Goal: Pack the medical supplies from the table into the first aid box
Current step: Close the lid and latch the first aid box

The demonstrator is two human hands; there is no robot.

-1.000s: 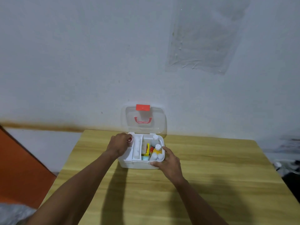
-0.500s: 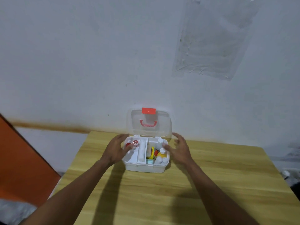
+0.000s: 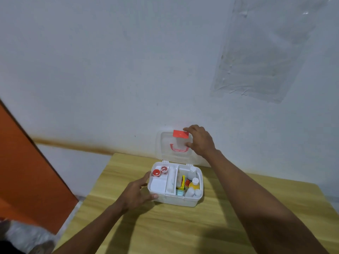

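Fingers of the right hand (image 3: 199,142) pinch the raised lid (image 3: 165,143) by its red latch (image 3: 178,134), while the left hand (image 3: 138,193), open, seemingly braces the packed box (image 3: 176,199) on the table (image 3: 183,231).

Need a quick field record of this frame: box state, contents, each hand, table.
box: white first aid box on wooden table, near the wall
lid: clear lid upright, open, red latch at top
contents: two red-capped jars in left tray; bottles and small packs on right
left hand: against box's left side, steadying
right hand: gripping lid's upper right edge
table: no loose supplies visible
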